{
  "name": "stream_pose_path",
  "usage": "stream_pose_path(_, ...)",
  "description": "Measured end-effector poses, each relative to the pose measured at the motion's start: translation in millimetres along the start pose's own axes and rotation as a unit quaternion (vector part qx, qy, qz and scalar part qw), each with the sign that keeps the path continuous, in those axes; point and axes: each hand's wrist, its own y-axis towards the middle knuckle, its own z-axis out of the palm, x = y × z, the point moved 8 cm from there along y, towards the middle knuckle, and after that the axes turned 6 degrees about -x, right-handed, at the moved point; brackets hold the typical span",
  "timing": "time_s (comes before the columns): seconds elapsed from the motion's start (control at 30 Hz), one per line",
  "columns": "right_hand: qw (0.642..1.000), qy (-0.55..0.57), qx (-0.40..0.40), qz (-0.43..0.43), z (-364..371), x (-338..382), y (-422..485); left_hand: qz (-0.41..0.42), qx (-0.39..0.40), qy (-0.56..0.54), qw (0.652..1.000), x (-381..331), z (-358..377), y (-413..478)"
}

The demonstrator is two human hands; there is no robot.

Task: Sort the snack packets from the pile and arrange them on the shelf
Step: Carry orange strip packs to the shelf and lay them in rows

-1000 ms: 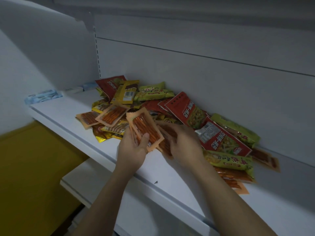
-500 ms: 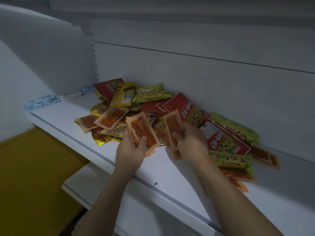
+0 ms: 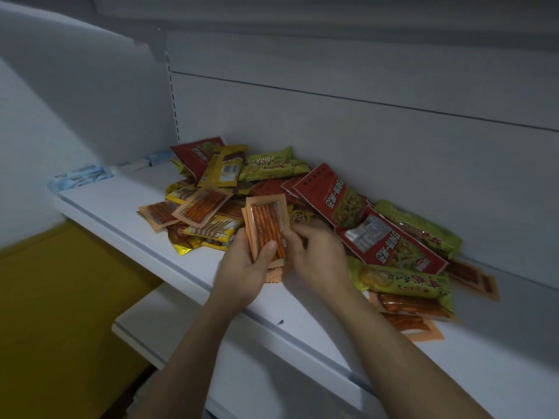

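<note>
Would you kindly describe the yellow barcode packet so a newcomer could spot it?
On the white shelf, look at the back left corner of the pile. The yellow packet lies there against a red packet; unlike its neighbours, it shows a white barcode label.

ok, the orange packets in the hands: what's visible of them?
Stack of orange packets, several by their offset edges; glossy plastic, crimped borders, clear window showing reddish-orange sticks. Held roughly upright over the shelf, before the pile. The left hand grips the lower end, thumb on front; right hand holds the right edge.
</note>
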Motion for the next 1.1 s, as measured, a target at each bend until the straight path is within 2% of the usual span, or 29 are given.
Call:
stream_pose_path(0.07,0.986,-0.151,-0.052,-0.038,-8.7,-8.1,2.8,-0.010,-0.023,0.006,1.000,5.6,-3.5,1.7)
stream_pose_path(0.1,0.969,-0.228,-0.084,-0.049,-14.1,-13.8,3.3,-0.018,-0.032,0.008,0.999,7.2,-5.4,1.7)
stream_pose_path(0.17,0.932,-0.349,-0.091,-0.043,-17.1,-26.5,1.9,-0.029,-0.040,0.015,0.999,8.6,-6.8,1.8)
stream_pose_path(0.23,0.909,-0.407,-0.083,-0.046,-14.0,-37.3,-0.3,-0.028,-0.036,0.030,0.998,8.9,-5.1,1.9)
stream_pose_path(0.33,0.909,-0.413,-0.046,-0.027,-8.4,-42.0,0.7,-0.031,-0.034,0.049,0.998,12.8,-4.5,2.8)
stream_pose_path(0.43,0.934,-0.356,0.001,-0.030,-6.0,-38.8,0.8,-0.034,-0.033,0.055,0.997,15.2,-4.7,5.0)
stream_pose_path(0.5,0.953,-0.302,0.004,-0.018,-14.2,-34.9,4.2,-0.034,-0.030,0.058,0.997,14.3,-4.3,4.9)
stream_pose_path(0.6,0.971,-0.229,0.020,0.060,-31.5,-42.6,12.1,-0.037,-0.027,0.048,0.998,13.4,-5.0,4.2)
stream_pose_path(0.67,0.988,-0.091,0.010,0.127,-40.2,-46.1,13.6,-0.038,-0.024,0.040,0.998,12.1,-4.9,3.5)
stream_pose_path(0.73,0.984,0.081,-0.015,0.158,-40.9,-41.5,12.0,-0.038,-0.021,0.030,0.999,10.7,-4.5,2.8)
stream_pose_path(0.8,0.969,0.180,-0.018,0.168,-31.3,-34.7,8.2,-0.036,-0.012,0.019,0.999,9.6,-3.6,2.1)
stream_pose_path(0.93,0.956,0.243,-0.028,0.163,-22.9,-29.0,8.1,-0.026,0.002,0.005,1.000,6.6,-2.8,0.7)
stream_pose_path(1.1,0.953,0.256,-0.099,0.130,-49.3,-25.2,13.3,-0.028,-0.011,-0.005,1.000,9.7,-5.7,1.5)
